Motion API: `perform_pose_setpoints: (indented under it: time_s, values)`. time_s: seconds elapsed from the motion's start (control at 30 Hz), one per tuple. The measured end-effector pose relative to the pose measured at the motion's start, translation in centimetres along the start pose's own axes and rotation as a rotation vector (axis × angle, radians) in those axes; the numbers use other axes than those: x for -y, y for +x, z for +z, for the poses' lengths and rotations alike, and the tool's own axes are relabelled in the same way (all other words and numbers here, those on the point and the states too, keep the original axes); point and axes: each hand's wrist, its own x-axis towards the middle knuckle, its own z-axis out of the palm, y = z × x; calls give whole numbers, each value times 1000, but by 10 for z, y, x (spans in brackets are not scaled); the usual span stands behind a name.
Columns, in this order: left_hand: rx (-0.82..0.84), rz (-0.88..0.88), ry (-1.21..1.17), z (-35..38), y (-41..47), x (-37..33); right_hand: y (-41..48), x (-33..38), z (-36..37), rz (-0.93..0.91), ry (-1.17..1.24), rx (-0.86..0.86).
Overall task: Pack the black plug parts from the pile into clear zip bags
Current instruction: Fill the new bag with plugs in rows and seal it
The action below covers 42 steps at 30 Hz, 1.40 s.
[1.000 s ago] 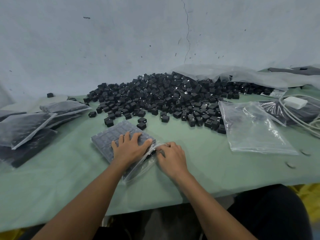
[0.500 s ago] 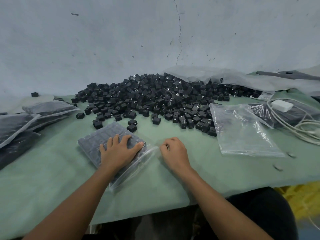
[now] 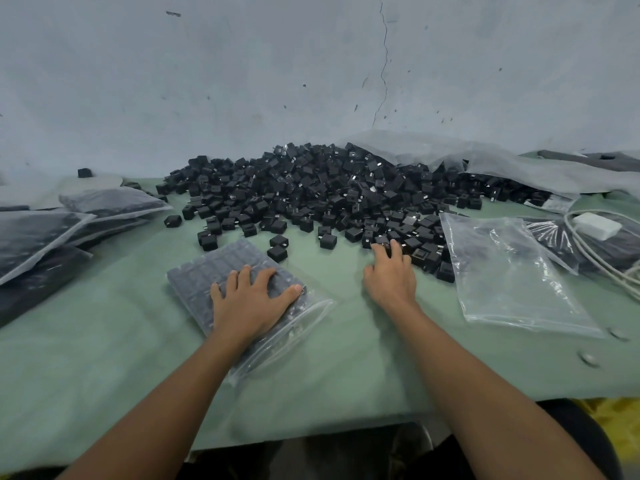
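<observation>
The right hand [image 3: 391, 275] has left the mouth of the packed bag [image 3: 207, 271] and gone to the near edge of the pile [image 3: 329, 195] of black plug parts. Its fingers bend down onto some parts, but it is too hard to tell if they hold one. The bag probably needs more parts. The left hand [image 3: 249, 299] lies flat on the bag, fingers spread, holding nothing. Empty bags [image 3: 512, 271] lie just beside the right hand. Bare green table [image 3: 346, 341] lies between the hands.
</observation>
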Motion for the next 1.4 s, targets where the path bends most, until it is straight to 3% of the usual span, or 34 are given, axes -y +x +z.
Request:
perform_pose_setpoints:
  time_s: [0.1,0.33,0.47,0.7,0.83,1.03,1.13,1.4]
  values:
    - [3,3,10,1,0,1,-1,0,2,-47,-70,0]
    - [11,2,5,-1,-2,0,-16,-1,1,-161,19,-131]
    - [17,3,3,-2,-2,0,-24,-3,-1,-185,8,-110]
    - [24,7,0,-3,-3,0,-30,-5,-10,-28,198,-73]
    - [26,10,-3,-2,-1,0,-53,4,-21,54,434,-25]
    - [20,13,-6,-3,-1,0,-101,26,-18,-60,727,71]
    - [19,12,-13,-3,-2,-1,-105,30,-18,7,917,116]
    - [29,5,-4,-3,-3,-1,-111,26,-27,90,1091,284]
